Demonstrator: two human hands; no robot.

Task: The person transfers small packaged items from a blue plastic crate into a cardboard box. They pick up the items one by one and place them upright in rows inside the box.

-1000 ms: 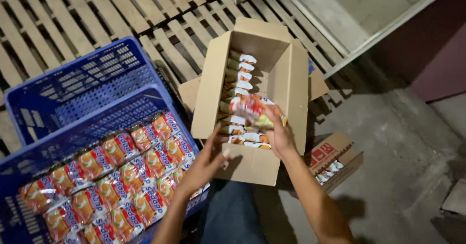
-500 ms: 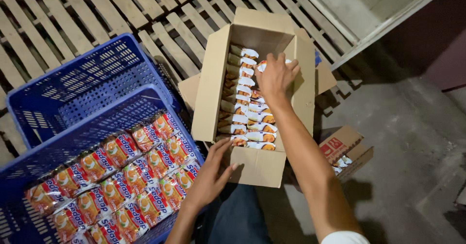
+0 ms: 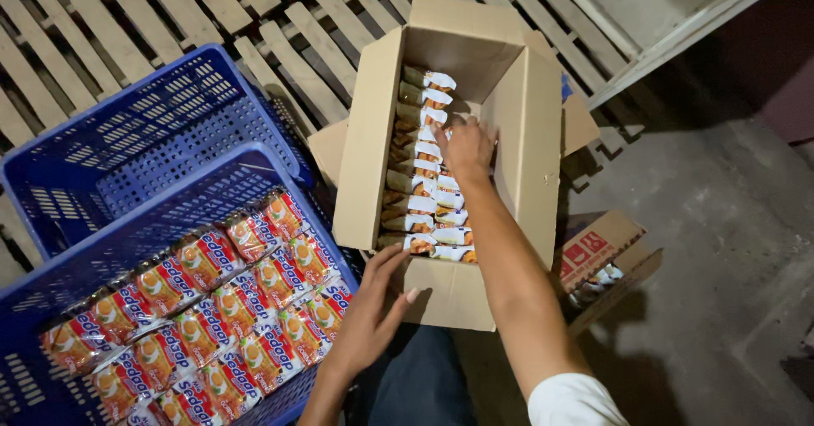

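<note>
the blue crate [image 3: 51,282] already holds two rows of snack packets [image 3: 203,307]; the cardboard box [image 3: 365,146] is still mostly full. the right hand [image 3: 466,146] reaches into the box, fingers spread on the packets there [image 3: 420,150], clamped on nothing. the left hand [image 3: 373,307] rests open on the box's front wall. the crate's far half is bare; the box walls leave tight room.

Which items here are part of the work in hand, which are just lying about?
In use: right hand in the cardboard box on the packets; left hand on the box's front flap; front blue crate of packets.
Idle: rear blue crate, small carton, wooden pallets.
</note>
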